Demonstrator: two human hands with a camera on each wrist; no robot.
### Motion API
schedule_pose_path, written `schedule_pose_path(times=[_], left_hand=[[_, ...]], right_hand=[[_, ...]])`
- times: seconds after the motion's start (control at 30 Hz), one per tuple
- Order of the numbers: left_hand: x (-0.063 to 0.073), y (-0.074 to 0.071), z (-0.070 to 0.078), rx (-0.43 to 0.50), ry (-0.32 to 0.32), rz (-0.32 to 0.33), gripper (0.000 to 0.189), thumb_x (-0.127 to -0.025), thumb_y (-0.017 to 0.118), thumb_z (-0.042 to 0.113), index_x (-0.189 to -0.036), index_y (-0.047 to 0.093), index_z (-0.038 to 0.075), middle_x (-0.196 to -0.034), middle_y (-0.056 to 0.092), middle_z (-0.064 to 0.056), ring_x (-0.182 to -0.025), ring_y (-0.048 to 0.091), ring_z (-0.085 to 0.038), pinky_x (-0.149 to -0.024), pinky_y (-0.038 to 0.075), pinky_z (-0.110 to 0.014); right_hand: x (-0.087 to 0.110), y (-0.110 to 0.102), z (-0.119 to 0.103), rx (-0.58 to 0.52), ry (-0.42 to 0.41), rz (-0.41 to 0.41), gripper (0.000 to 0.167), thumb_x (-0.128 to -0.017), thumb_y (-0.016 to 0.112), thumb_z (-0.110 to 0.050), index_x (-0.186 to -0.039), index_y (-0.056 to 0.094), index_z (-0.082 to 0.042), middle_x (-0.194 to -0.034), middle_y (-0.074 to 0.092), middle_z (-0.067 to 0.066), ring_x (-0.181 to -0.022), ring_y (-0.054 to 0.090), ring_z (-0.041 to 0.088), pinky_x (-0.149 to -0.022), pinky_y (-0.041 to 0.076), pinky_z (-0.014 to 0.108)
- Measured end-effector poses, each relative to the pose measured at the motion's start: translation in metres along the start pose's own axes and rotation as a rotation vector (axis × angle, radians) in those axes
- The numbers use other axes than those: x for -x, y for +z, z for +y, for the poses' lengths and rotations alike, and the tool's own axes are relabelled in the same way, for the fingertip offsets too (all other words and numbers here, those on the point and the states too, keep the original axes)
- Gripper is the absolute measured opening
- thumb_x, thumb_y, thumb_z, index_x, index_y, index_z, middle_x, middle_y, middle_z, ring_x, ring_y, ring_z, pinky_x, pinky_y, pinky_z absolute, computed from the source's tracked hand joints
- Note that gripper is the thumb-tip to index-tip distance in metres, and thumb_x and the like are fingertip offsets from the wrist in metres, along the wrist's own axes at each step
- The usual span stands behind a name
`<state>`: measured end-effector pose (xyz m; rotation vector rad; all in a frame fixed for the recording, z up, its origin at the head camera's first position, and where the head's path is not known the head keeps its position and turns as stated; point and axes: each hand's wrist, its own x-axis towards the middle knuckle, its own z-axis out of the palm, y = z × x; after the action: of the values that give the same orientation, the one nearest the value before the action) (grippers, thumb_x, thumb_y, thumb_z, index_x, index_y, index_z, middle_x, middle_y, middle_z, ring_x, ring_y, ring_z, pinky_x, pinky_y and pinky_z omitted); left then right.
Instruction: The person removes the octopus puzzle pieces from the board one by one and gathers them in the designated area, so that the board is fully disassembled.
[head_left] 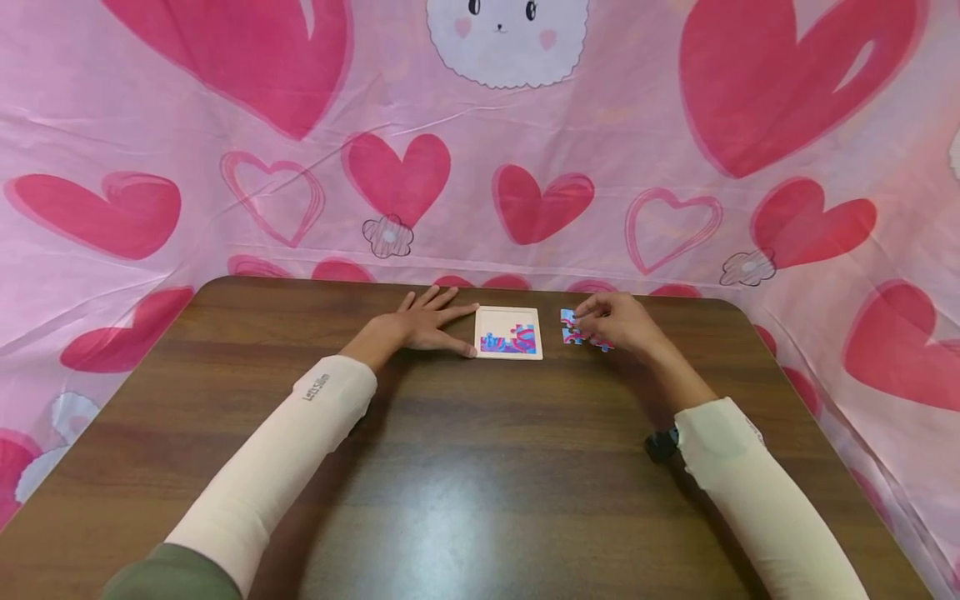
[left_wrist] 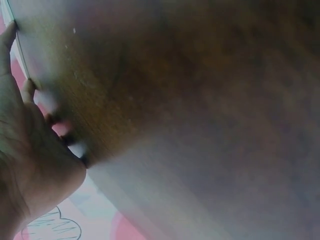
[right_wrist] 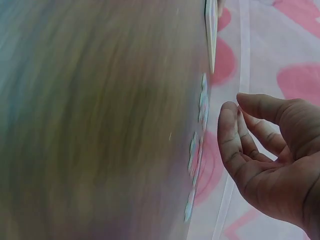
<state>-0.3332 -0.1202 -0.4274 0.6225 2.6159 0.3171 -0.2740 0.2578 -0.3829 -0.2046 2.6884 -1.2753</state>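
Note:
A square, light-coloured puzzle tray (head_left: pixel 497 322) lies flat toward the back of the table. Blue, pink and purple jigsaw pieces (head_left: pixel 512 343) fill its lower part and part of its right side. My left hand (head_left: pixel 426 327) is spread flat on the table, thumb and index fingertip touching the tray's left edge. Over a group of loose jigsaw pieces (head_left: pixel 570 337) right of the tray hovers my right hand (head_left: pixel 621 322), partly covering them. In the right wrist view, its thumb and fingertips come close together above the loose pieces (right_wrist: pixel 195 155), with nothing visible between them.
The brown wooden table (head_left: pixel 450 467) has rounded back corners. Behind and beside it hangs a pink cloth (head_left: pixel 465 108) printed with hearts. A dark band (head_left: pixel 662 446) is on the right wrist, by the pale sleeve (head_left: pixel 757 475).

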Motion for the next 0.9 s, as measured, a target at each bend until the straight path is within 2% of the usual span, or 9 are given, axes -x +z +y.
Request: schedule_pose_path(times=[0.17,0.33,0.5,0.7,0.9], left_hand=[[0.0,0.001,0.001,0.0,-0.003,0.001,0.108,-0.09,0.064,0.092,-0.178,0.011,0.058,-0.192,-0.014,0.009,-0.178,-0.023,-0.028,-0.141,-0.018,-0.063],[-0.002,0.002,-0.001,-0.004,-0.01,0.005,0.109,-0.088,0.063,0.095,-0.176,0.011,0.061,-0.192,-0.014,0.011,-0.178,-0.023,-0.027,-0.141,-0.018,-0.063],[-0.003,0.001,-0.004,-0.012,-0.011,0.01,0.109,-0.087,0.061,0.098,-0.176,0.01,0.062,-0.192,-0.014,0.011,-0.178,-0.023,-0.028,-0.141,-0.017,-0.064],[-0.005,0.002,-0.004,-0.004,0.001,0.007,0.109,-0.088,0.063,0.095,-0.177,0.012,0.06,-0.192,-0.014,0.01,-0.178,-0.023,-0.029,-0.14,-0.017,-0.065],[-0.003,0.001,-0.003,-0.004,-0.001,0.0,0.109,-0.089,0.063,0.094,-0.178,0.012,0.057,-0.192,-0.013,0.009,-0.178,-0.023,-0.03,-0.141,-0.017,-0.064]], right_hand=[[-0.004,0.014,-0.011,-0.05,-0.034,-0.036,0.028,-0.105,0.076,-0.009,-0.126,0.074,0.009,-0.114,0.079,0.026,-0.088,0.08,0.023,-0.079,0.069,0.031],[-0.009,0.028,-0.021,-0.079,-0.065,-0.075,0.028,-0.103,0.078,-0.004,-0.125,0.074,0.012,-0.111,0.08,0.027,-0.083,0.077,0.019,-0.078,0.068,0.029],[-0.015,0.04,-0.028,-0.084,-0.058,-0.115,0.028,-0.1,0.078,-0.001,-0.125,0.075,0.012,-0.105,0.08,0.02,-0.079,0.074,0.017,-0.074,0.067,0.028],[-0.017,0.05,-0.032,-0.075,-0.029,-0.156,0.032,-0.098,0.08,0.001,-0.127,0.074,0.012,-0.106,0.08,0.02,-0.075,0.073,0.014,-0.073,0.066,0.027],[-0.02,0.054,-0.034,-0.059,-0.003,-0.171,0.04,-0.095,0.081,0.004,-0.133,0.072,0.013,-0.089,0.07,0.007,-0.073,0.071,0.013,-0.073,0.068,0.029]])
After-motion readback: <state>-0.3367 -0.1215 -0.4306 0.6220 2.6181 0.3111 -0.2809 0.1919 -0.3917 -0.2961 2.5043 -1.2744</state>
